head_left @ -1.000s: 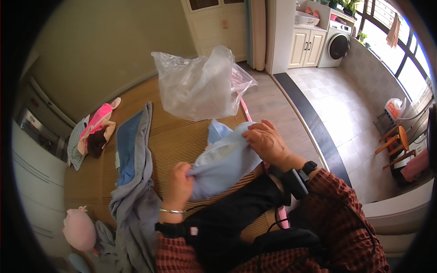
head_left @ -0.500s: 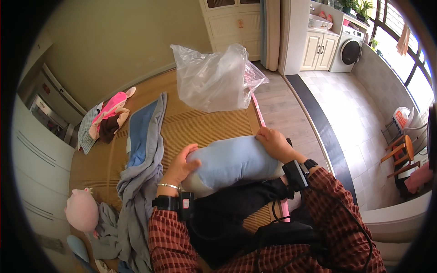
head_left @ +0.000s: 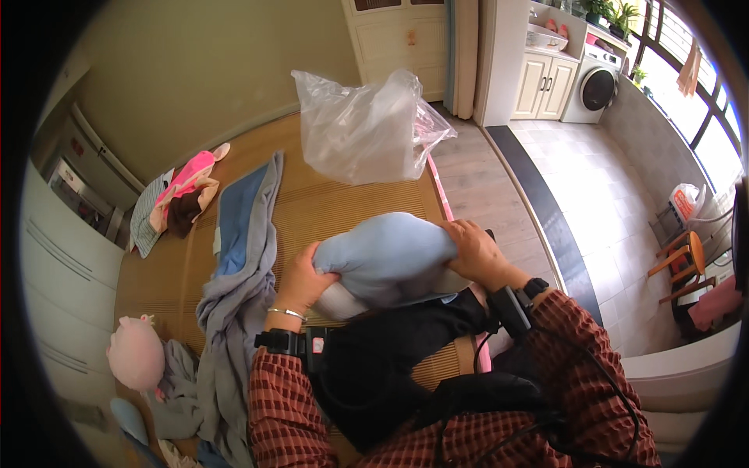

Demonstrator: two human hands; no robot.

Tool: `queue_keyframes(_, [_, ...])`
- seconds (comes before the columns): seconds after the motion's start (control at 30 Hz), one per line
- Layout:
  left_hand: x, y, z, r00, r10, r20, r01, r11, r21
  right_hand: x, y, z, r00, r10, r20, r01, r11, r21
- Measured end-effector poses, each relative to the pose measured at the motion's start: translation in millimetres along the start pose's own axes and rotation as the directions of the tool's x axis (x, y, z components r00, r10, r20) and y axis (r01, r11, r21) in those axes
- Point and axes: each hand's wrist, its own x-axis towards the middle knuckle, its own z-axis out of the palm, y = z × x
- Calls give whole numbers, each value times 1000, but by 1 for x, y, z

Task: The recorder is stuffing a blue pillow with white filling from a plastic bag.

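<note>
A plump, light blue fabric bundle [head_left: 382, 253] with paler white-grey ends rests across my lap, close to my black-trousered leg. My left hand [head_left: 303, 279] grips its left end, thumb on the near side. At the right end, my right hand [head_left: 480, 256] presses its fingers into the cloth. The bundle bulges upward in the middle between my hands; its underside is hidden. Just beyond it, a crumpled clear plastic bag [head_left: 359, 129] stands on the woven mat [head_left: 312, 207].
A grey and blue cloth [head_left: 238, 304] stretches along my left side. Near it are a pink plush toy [head_left: 136, 355] and a pile of pink, brown and striped clothes [head_left: 175, 203]. Wooden flooring [head_left: 484, 179] lies beyond the mat's pink edge; a wooden stool [head_left: 680, 265] stands far right.
The bundle's middle has risen and bunched up as both hands squeeze its ends inward. My right hand has turned more over its end, with the fingers lower.
</note>
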Motion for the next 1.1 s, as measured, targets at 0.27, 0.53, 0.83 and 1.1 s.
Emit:
queue_keyframes(0.27, [-24, 10, -3, 977, 145, 155, -170, 972, 160, -27, 8, -3, 972, -218, -91, 220, 976, 7])
queue_keyframes(0.53, [-38, 62, -23, 892, 447, 70, -447, 894, -19, -58, -11, -28, 910, -392, 135, 400, 916, -34])
queue_keyframes(0.83, [-28, 71, 9, 858, 445, 256, -406, 893, -194, -9, -92, -29, 893, -331, 306, 198, 898, 392])
queue_keyframes(1.1, [-20, 86, -10, 953, 303, -19, -290, 889, -355, -9, -119, 4, 368, -152, 917, 21, 988, 155])
